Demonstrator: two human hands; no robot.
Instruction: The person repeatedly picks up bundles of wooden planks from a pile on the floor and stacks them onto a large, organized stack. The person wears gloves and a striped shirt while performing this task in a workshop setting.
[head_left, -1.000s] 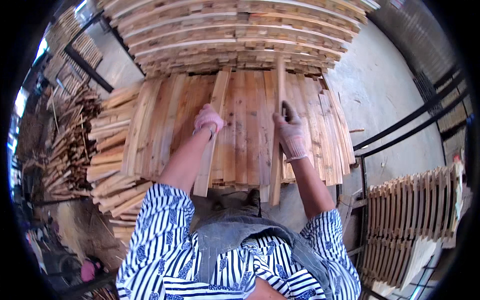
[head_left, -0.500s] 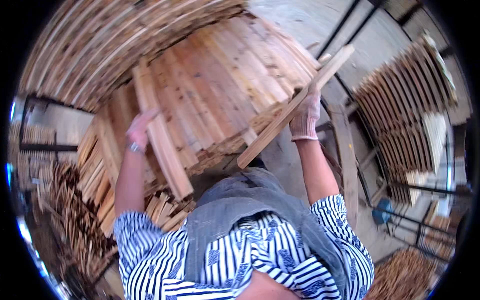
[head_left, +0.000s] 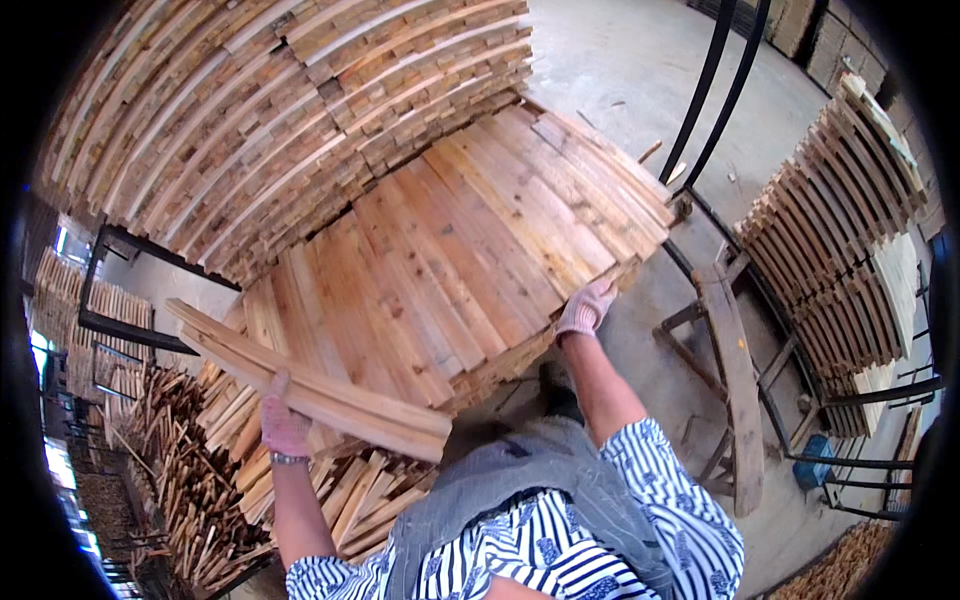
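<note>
A long wooden board [head_left: 320, 395] with a lengthwise step or seam is in my left hand [head_left: 285, 420], which wears a pinkish knit glove. My fingers are closed around its edge. The board slants over the near left side of a layer of flat boards [head_left: 400, 270] laid side by side on a stack. My right hand [head_left: 588, 308], gloved too, is at the stack's near right edge. Its fingers bend against the near end of a board there; the fingertips are partly hidden.
A tall stack of strips [head_left: 330, 110] rises behind the board layer. Loose offcuts [head_left: 180, 450] heap at the left. To the right stand a wooden trestle [head_left: 735, 390], a black metal frame [head_left: 690, 130], more stacked boards [head_left: 820, 250] and a blue box [head_left: 812, 462].
My left hand has swung its board more crosswise, nearer me. The strip my right hand held up is no longer raised there; that hand has come down to the stack's edge.
</note>
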